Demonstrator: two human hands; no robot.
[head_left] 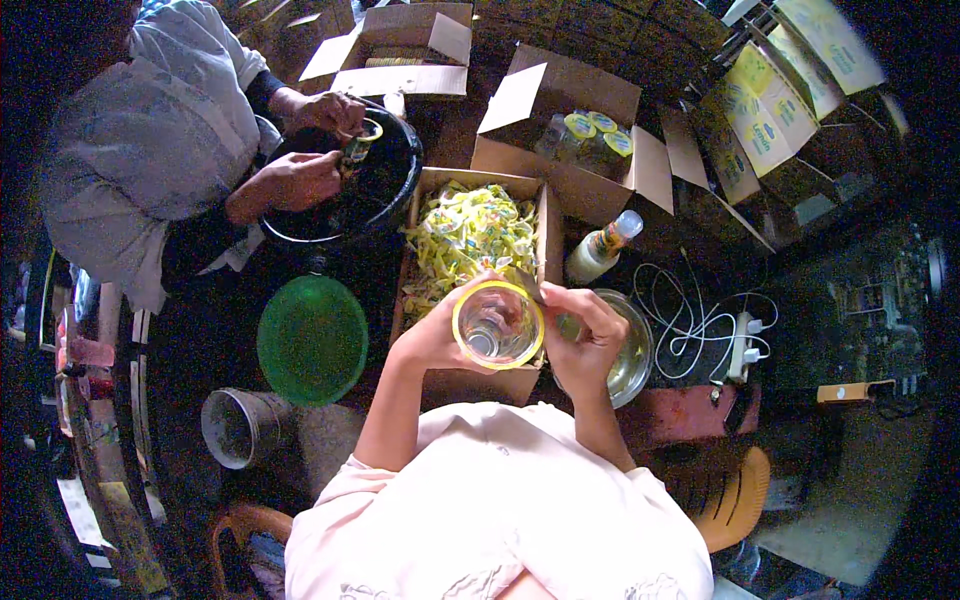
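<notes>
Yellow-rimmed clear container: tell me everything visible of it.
The container is round and transparent, glass or plastic, with a bright yellow rim. Its mouth end faces the camera; what looks like its base shows through. The left hand grips its left side, over the near end of the cardboard box. The right hand is beside its right edge; contact is unclear.

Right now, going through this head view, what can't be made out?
All in the head view:
Bowl: left part, covered by the right hand.
Wrappers: nearest ones, hidden behind the clear jar and left hand.
Black tub: contents, lost in shadow.
Bottle label: print, too small and blurred.
</notes>
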